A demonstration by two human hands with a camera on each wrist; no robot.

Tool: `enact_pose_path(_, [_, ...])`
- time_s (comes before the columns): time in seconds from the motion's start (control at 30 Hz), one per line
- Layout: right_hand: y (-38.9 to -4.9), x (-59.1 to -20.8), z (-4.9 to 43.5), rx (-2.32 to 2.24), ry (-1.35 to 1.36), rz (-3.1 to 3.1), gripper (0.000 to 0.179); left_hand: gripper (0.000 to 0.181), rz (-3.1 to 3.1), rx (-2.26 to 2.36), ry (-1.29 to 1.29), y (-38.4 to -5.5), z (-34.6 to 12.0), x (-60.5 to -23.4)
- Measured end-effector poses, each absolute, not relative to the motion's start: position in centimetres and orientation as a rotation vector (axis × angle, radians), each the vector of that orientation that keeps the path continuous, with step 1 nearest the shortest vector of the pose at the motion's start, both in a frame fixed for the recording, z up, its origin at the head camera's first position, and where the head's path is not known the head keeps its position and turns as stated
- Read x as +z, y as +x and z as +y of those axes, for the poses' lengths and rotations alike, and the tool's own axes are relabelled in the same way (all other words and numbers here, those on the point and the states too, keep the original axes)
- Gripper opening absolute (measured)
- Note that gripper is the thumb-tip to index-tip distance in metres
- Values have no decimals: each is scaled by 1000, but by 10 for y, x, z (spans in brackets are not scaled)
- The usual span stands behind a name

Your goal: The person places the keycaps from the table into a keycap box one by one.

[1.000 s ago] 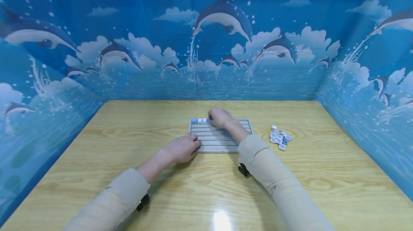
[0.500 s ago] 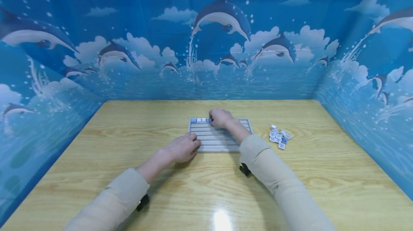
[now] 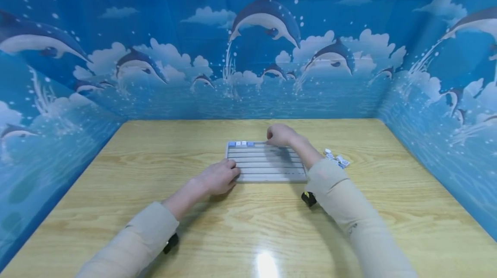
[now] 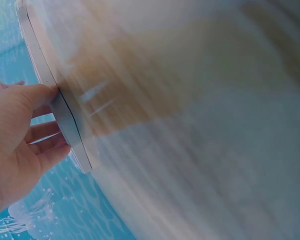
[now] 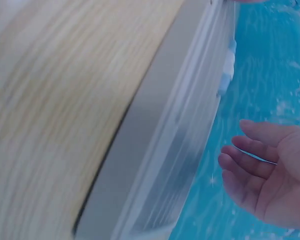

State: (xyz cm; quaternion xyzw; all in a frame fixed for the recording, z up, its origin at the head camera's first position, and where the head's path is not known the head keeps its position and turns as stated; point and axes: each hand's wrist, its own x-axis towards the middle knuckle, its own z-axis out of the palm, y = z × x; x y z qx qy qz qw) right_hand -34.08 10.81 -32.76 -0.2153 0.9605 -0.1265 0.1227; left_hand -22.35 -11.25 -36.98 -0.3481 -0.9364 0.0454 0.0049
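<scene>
A light grey ridged tray (image 3: 272,166) lies on the table. Along the left part of its far row sit several small blue and white square pieces (image 3: 250,144). My left hand (image 3: 218,178) holds the tray's near left corner; in the left wrist view the thumb lies at the front edge and the fingers (image 4: 50,142) at the side. Over the far edge, right of the placed pieces, hovers my right hand (image 3: 282,134). In the right wrist view its fingers (image 5: 247,162) are loosely bent, apart from the tray, with nothing between them.
Right of the tray, a loose pile of small white and blue pieces (image 3: 342,161) lies on the wooden table (image 3: 248,222), partly hidden by the right forearm. A blue dolphin-print curtain (image 3: 248,96) encloses the back and sides.
My right hand has let go of the blue piece at the end of the far row and moved right and slightly up. The left hand stays at the tray's corner.
</scene>
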Motion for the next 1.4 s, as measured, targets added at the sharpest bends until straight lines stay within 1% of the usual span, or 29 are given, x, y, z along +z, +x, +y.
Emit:
enact_pose_path(0.27, [-338,-324,156,-418,-628,2803,23,29,-2948,122,-1087,-224,-112,-371])
enact_pose_path(0.53, [-338,-331,200,-437,-599,2840,19,30,-2948,126,-1095,-224,-113,-370])
enact_pose_path(0.8, [-333,-334,231,-428,-470,2875,13,29,-2927,115,-1105,-225,-114,-371])
enact_pose_path(0.93, [-329,-336,239,-367,-386,2862,7,29,-2913,114,-1114,-225,-114,-371])
enact_pose_path(1.07, [-326,-339,243,-297,-334,2844,16,29,-2900,121,-1117,-225,-114,-371])
enact_pose_path(1.23, [-326,-343,248,-262,-337,2839,19,28,-2898,112,-1122,-224,-113,-371])
enact_pose_path(1.4, [-328,-346,251,-308,-319,2824,25,28,-2902,116,-1110,-224,-113,-371])
